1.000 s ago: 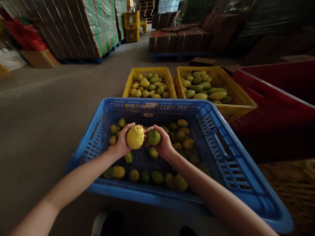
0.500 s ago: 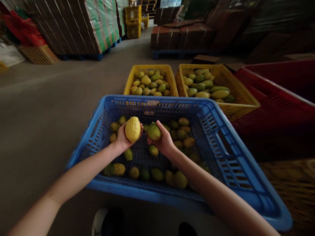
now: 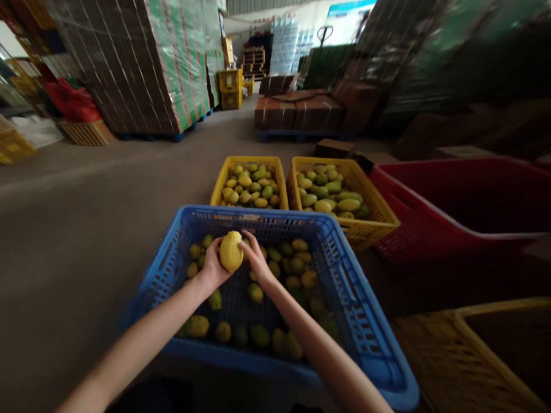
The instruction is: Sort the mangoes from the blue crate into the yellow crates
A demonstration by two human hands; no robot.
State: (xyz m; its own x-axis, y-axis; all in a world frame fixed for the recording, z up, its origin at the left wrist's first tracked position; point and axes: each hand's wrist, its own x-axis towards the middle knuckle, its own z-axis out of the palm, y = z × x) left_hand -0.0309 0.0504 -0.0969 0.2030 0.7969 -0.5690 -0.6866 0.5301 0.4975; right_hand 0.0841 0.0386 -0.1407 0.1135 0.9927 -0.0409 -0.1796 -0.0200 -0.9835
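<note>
My left hand (image 3: 214,264) is wrapped round a yellow ribbed fruit that looks like a papaya (image 3: 231,252), held upright above the blue crate (image 3: 370,321). At the fruit's right side is my right hand (image 3: 257,261), its fingers apart and a fingertip at or against the skin. No fruit shows in the right hand, though its palm is partly hidden. Below, green and yellow papayas lie in the crate, among them a small green one (image 3: 255,293) under my right hand and a yellowish one (image 3: 199,326) at the near side.
Beyond the blue crate stand two yellow crates, the left (image 3: 283,186) and the right (image 3: 383,215), both full of papayas. A large red bin (image 3: 400,206) is at the right, with a yellowish crate (image 3: 495,312) nearer me. Wrapped pallet stacks (image 3: 172,69) and cartons (image 3: 297,112) stand behind.
The green papaya no longer shows in my right hand, which has moved over to the yellow papaya. My left hand keeps its hold. The view has tilted up, showing more of the background.
</note>
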